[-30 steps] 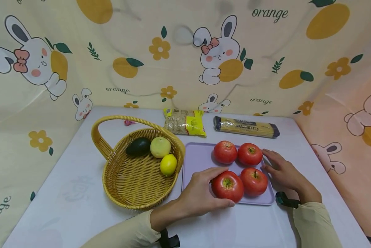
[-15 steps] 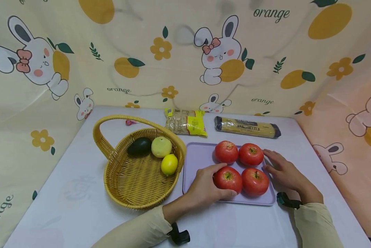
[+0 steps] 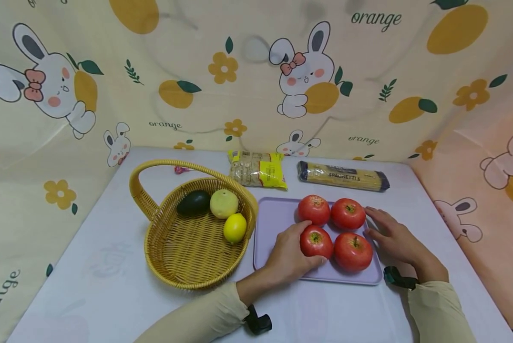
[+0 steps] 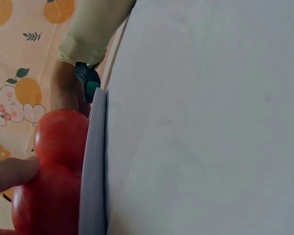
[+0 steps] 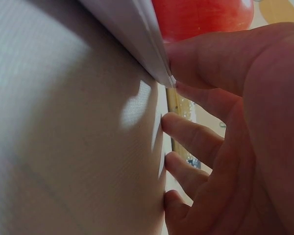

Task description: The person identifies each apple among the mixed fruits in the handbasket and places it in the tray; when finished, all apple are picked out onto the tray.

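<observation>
On the lilac tray [image 3: 271,216], my left hand [image 3: 287,255] holds a red apple [image 3: 316,242] at the front left, thumb on its near side and fingers round its far side. Three more red apples sit there: one at back left [image 3: 313,210], one at back right [image 3: 348,214] and one at front right [image 3: 353,252], beside the held one. At the tray's right edge rests my right hand [image 3: 397,240], fingers loosely bent. The right wrist view shows its thumb and forefinger at the tray rim [image 5: 147,44], other fingertips against the table.
A wicker basket [image 3: 153,257] with a tall handle stands left of the tray, holding an avocado [image 3: 193,203], a pale green round fruit [image 3: 224,204] and a lemon [image 3: 235,228]. Behind lie a yellow-and-clear food bag [image 3: 258,170] and a spaghetti pack [image 3: 343,176].
My left hand has moved the apple slightly back and down onto the tray, beside the front right apple. My right hand has stayed at the tray's edge.
</observation>
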### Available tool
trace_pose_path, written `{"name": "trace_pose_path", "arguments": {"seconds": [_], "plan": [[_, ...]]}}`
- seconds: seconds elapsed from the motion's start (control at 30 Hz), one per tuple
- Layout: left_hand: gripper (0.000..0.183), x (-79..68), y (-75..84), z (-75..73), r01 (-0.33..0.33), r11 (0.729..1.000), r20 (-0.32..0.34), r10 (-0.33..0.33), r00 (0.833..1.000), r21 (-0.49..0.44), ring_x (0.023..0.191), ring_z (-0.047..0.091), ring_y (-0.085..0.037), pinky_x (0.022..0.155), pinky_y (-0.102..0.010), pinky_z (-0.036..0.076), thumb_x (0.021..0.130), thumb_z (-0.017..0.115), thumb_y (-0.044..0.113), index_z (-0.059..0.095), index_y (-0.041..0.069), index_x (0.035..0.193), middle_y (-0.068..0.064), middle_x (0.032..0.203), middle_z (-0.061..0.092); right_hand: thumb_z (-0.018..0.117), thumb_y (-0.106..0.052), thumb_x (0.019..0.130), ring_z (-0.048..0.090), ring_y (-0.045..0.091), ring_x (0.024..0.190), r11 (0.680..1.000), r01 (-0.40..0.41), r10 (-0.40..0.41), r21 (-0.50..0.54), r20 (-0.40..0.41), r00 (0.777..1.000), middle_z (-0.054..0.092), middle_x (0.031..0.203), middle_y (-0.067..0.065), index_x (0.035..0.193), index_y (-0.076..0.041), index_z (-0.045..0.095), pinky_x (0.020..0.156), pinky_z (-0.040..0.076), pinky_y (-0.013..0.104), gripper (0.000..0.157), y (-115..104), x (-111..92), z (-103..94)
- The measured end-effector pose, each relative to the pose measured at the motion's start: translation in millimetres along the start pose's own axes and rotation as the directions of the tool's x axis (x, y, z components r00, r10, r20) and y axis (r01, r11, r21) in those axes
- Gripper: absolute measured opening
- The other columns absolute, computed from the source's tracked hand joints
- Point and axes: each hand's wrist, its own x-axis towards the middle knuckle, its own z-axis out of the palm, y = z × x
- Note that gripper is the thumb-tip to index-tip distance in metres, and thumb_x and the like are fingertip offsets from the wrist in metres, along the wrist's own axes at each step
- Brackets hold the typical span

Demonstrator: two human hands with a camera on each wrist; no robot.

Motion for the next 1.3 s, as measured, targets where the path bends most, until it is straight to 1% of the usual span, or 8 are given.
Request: {"name": "trace_pose_path", "arguments": {"seconds": [0.37,0.7,0.8,0.9,1.03,1.17,1.23,1.3], "plan": [[0.092,-10.0,2.9,-13.2,-0.035,0.998,0.042,0.033,0.999,0.046,0.145,0.055,-0.029,0.119,-0.055,0.051,0.087,0.094,0.031,0.047,0.011,0.164,-0.009,0.162,0.056,0.063,-0.044,0.110,0.007,0.064,0.162,1.000,0.008,-0.008,0.009,0.002,1.000,0.018,0.178,0.032,0.176,-0.018,0.022,0.109,0.025,0.093,0.082,-0.5,-1.2,-1.3],[0.066,-58.5,24.0,-74.2,-0.297,0.951,0.051,0.294,0.955,0.086,0.147,0.056,-0.016,0.125,-0.045,0.047,0.097,0.084,0.031,0.058,0.015,0.155,0.001,0.157,0.061,0.065,-0.042,0.109,0.026,0.066,0.156,0.999,0.027,-0.028,-0.037,-0.033,0.999,0.028,0.175,0.032,0.174,-0.016,0.031,0.109,0.036,0.087,0.078,-1.9,-5.6,-6.4],[0.054,-72.5,27.9,-102.5,-0.392,0.914,0.006,0.394,0.919,0.103,0.141,0.061,-0.014,0.122,-0.041,0.051,0.098,0.083,0.027,0.065,0.013,0.147,0.001,0.148,0.068,0.063,-0.043,0.110,0.033,0.066,0.153,0.997,0.037,-0.042,-0.068,-0.080,0.996,0.034,0.172,0.033,0.172,-0.015,0.036,0.107,0.038,0.087,0.073,-5.5,-10.3,-12.0],[0.045,-81.8,26.5,-136.2,-0.490,0.857,-0.055,0.504,0.862,0.161,0.134,0.067,-0.016,0.116,-0.040,0.056,0.097,0.083,0.023,0.071,0.012,0.140,-0.001,0.141,0.073,0.062,-0.044,0.111,0.035,0.065,0.151,0.994,0.054,-0.068,-0.097,-0.156,0.985,0.038,0.170,0.034,0.170,-0.015,0.040,0.107,0.037,0.089,0.069,-11.7,-17.4,-18.2],[0.040,-94.0,27.6,-190.8,-0.544,0.791,-0.113,0.590,0.799,0.281,0.129,0.071,-0.020,0.113,-0.036,0.057,0.095,0.084,0.017,0.075,0.011,0.134,-0.003,0.136,0.076,0.065,-0.040,0.110,0.042,0.063,0.147,0.980,0.129,-0.171,-0.154,-0.301,0.938,0.047,0.164,0.032,0.164,-0.013,0.050,0.107,0.038,0.087,0.062,-23.0,-29.5,-30.0],[0.037,-107.8,38.7,-250.1,-0.520,0.736,-0.180,0.636,0.751,0.433,0.125,0.072,-0.022,0.115,-0.020,0.051,0.099,0.082,0.022,0.076,0.005,0.131,-0.008,0.133,0.078,0.064,-0.034,0.111,0.046,0.061,0.145,0.954,0.190,-0.273,-0.230,-0.415,0.868,0.054,0.160,0.031,0.160,-0.012,0.055,0.109,0.037,0.086,0.055,-37.2,-43.2,-49.8],[0.040,-111.1,45.9,-279.7,-0.519,0.702,-0.239,0.679,0.694,0.487,0.119,0.072,-0.014,0.113,-0.014,0.048,0.103,0.077,0.031,0.077,0.001,0.128,-0.014,0.128,0.079,0.065,-0.031,0.110,0.047,0.058,0.145,0.940,0.216,-0.323,-0.265,-0.482,0.815,0.055,0.159,0.028,0.159,-0.013,0.057,0.121,0.035,0.078,0.053,-45.9,-50.2,-61.0],[0.046,-112.0,52.0,-308.5,-0.499,0.676,-0.320,0.715,0.622,0.541,0.115,0.071,-0.004,0.109,-0.011,0.048,0.105,0.074,0.039,0.078,-0.002,0.125,-0.020,0.121,0.080,0.065,-0.032,0.110,0.049,0.055,0.146,0.919,0.236,-0.383,-0.317,-0.570,0.726,0.057,0.158,0.026,0.156,-0.011,0.061,0.131,0.033,0.063,0.051,-55.5,-56.5,-72.1]]}}
